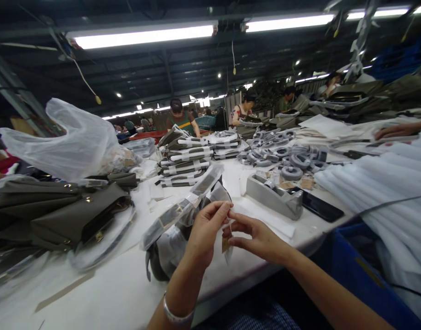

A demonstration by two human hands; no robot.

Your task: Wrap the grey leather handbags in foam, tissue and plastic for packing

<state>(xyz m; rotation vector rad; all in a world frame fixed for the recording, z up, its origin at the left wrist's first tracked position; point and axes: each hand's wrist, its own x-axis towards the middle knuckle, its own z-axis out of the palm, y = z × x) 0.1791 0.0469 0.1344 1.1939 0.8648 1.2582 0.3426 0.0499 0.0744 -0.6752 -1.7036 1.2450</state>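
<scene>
In front of me, above the table's near edge, my left hand (pixel 207 229) is closed, its thumb and forefinger pinched on what looks like the thin string of a small brown hang tag (pixel 225 244). My right hand (pixel 257 233) meets it from the right, fingers bent around the tag and its string. The tag hangs between both hands, with a clear strip below it. Just behind my left hand stands a dark handbag (pixel 158 263) partly covered in white wrapping. Its handle (pixel 176 213), sleeved in clear plastic, slants up past my left hand.
A grey tape dispenser (pixel 272 197) and a black phone (pixel 317 205) lie to the right. Wrapped bags (pixel 186 167) are stacked behind, beside coiled grey straps (pixel 293 160). Olive bags (pixel 69 215) fill the left. White foam sheets (pixel 385 169) overhang a blue bin (pixel 355 270). Co-workers stand farther back.
</scene>
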